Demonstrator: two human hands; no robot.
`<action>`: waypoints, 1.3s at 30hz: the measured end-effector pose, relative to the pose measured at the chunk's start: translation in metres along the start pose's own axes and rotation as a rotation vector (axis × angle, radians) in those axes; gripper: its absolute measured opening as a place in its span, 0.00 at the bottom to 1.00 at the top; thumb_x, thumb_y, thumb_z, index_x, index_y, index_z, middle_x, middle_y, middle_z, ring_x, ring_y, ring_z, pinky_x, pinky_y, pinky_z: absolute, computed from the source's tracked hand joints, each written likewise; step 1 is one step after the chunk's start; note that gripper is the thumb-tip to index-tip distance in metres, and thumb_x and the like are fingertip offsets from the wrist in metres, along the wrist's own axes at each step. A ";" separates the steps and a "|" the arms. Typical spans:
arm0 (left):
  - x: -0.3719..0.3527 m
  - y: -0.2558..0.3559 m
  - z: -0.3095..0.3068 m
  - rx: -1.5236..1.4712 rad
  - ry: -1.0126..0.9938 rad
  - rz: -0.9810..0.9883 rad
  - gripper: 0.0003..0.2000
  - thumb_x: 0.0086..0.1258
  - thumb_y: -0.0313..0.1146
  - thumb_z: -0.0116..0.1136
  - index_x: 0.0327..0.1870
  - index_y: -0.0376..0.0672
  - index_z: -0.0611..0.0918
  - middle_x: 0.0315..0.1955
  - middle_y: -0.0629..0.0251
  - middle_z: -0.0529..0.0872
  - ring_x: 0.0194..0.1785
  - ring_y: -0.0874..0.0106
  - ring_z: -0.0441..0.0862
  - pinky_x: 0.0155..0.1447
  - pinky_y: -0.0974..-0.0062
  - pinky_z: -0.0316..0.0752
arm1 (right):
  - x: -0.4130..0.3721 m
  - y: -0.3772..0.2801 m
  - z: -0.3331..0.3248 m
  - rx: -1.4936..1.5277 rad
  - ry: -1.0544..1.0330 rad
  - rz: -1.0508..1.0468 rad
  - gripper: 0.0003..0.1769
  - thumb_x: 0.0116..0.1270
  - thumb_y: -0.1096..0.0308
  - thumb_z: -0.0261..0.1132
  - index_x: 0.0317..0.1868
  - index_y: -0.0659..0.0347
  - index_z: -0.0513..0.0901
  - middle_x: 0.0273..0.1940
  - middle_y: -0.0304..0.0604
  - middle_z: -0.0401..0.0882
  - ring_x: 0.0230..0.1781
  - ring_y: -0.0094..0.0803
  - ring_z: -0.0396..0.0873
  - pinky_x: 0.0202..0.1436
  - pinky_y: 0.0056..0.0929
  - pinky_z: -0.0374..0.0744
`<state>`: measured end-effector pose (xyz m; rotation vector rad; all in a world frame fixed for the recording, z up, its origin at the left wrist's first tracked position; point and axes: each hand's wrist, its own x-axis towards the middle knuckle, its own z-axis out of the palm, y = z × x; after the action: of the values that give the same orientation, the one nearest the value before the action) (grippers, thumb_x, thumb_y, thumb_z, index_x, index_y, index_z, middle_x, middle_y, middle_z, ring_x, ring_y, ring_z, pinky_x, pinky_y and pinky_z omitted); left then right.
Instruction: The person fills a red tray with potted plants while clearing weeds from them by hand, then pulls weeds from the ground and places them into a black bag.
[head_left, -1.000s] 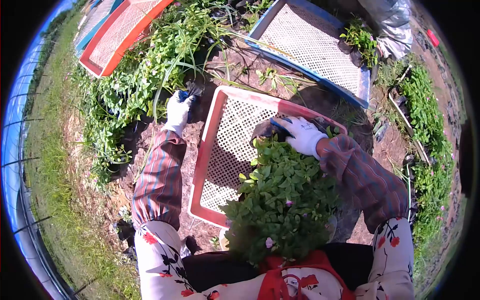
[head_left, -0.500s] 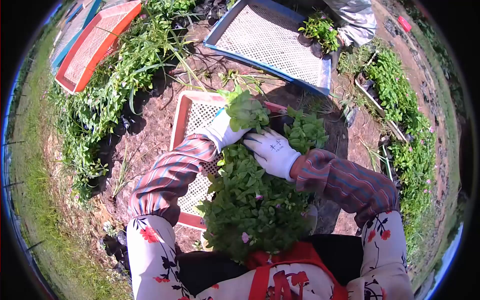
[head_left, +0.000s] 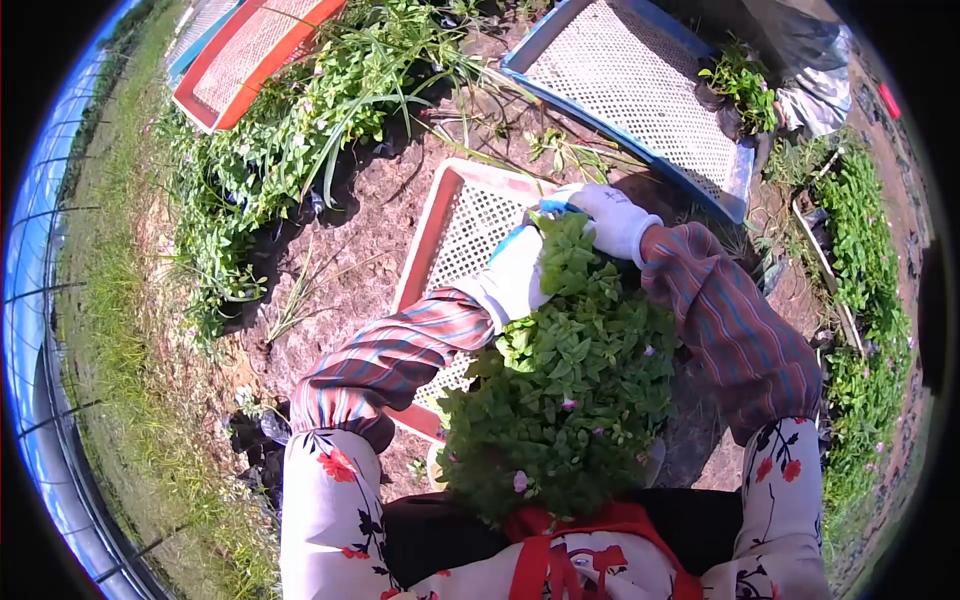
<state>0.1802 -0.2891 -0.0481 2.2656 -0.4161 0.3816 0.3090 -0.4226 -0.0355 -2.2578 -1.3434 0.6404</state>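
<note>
Both my hands wear white gloves with blue palms. My left hand (head_left: 520, 270) is closed at the left side of a leafy seedling (head_left: 567, 258), partly covered by its leaves. Across the seedling's far end, my right hand (head_left: 612, 218) has its fingers bent together; what they grip is hidden. A dense mass of potted flowering plants (head_left: 565, 400), with a few pink blooms, fills the space between my forearms and lap. Under the hands and plants lies a red-orange crate (head_left: 425, 235) with a pale mesh bottom, its left part exposed.
A blue-rimmed mesh tray (head_left: 630, 90) lies ahead; a person's sleeve (head_left: 815, 100) and a clump of potted plants (head_left: 742, 90) are at its right. An orange tray (head_left: 250, 60) rests far left beside a row of plants (head_left: 260, 190). More plants (head_left: 865, 270) line the right.
My right hand has moved from among the plants up to the far side of the seedling. My left hand has turned the seedling closer to me. The view has shifted left.
</note>
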 end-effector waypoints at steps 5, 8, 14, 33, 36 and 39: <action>-0.030 -0.026 -0.080 0.500 -0.113 -0.024 0.13 0.60 0.28 0.52 0.47 0.43 0.77 0.36 0.57 0.79 0.30 0.58 0.79 0.33 0.66 0.75 | -0.008 0.026 0.011 0.022 0.138 -0.168 0.21 0.59 0.66 0.61 0.53 0.61 0.75 0.47 0.49 0.76 0.48 0.40 0.75 0.52 0.31 0.73; -0.026 -0.095 -0.120 0.643 0.160 -0.265 0.15 0.61 0.30 0.53 0.51 0.47 0.77 0.41 0.54 0.78 0.33 0.56 0.80 0.34 0.64 0.76 | -0.008 0.024 0.005 0.413 -0.013 0.031 0.23 0.60 0.64 0.60 0.57 0.56 0.73 0.55 0.50 0.71 0.55 0.45 0.70 0.58 0.35 0.70; 0.000 -0.225 -0.117 1.100 0.070 -0.270 0.20 0.64 0.45 0.50 0.54 0.44 0.74 0.46 0.43 0.77 0.34 0.53 0.81 0.37 0.60 0.76 | -0.008 0.014 0.009 0.456 0.055 -0.027 0.22 0.60 0.73 0.60 0.56 0.59 0.72 0.53 0.45 0.70 0.52 0.34 0.72 0.55 0.28 0.73; 0.009 -0.267 -0.121 0.876 0.214 -0.404 0.08 0.60 0.34 0.50 0.39 0.45 0.78 0.27 0.54 0.81 0.31 0.52 0.79 0.33 0.57 0.74 | -0.001 0.019 0.017 0.219 0.125 -0.054 0.27 0.49 0.74 0.66 0.53 0.57 0.73 0.50 0.47 0.73 0.50 0.41 0.73 0.55 0.32 0.72; -0.004 -0.244 -0.129 0.900 0.000 -0.492 0.11 0.62 0.33 0.51 0.45 0.47 0.76 0.28 0.54 0.80 0.29 0.55 0.80 0.31 0.58 0.74 | 0.000 0.024 0.023 0.611 0.073 0.113 0.23 0.53 0.75 0.64 0.52 0.58 0.74 0.50 0.45 0.73 0.49 0.36 0.74 0.54 0.30 0.73; -0.016 -0.246 -0.107 0.997 0.060 -0.407 0.17 0.63 0.35 0.50 0.54 0.45 0.72 0.49 0.43 0.76 0.35 0.52 0.81 0.35 0.58 0.76 | 0.000 0.018 0.016 0.151 0.191 -0.141 0.17 0.60 0.75 0.60 0.52 0.58 0.76 0.49 0.43 0.73 0.48 0.28 0.73 0.53 0.25 0.73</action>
<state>0.2518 -0.0491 -0.1450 3.1860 0.3740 0.5076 0.3117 -0.4285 -0.0583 -2.0282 -1.3013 0.4497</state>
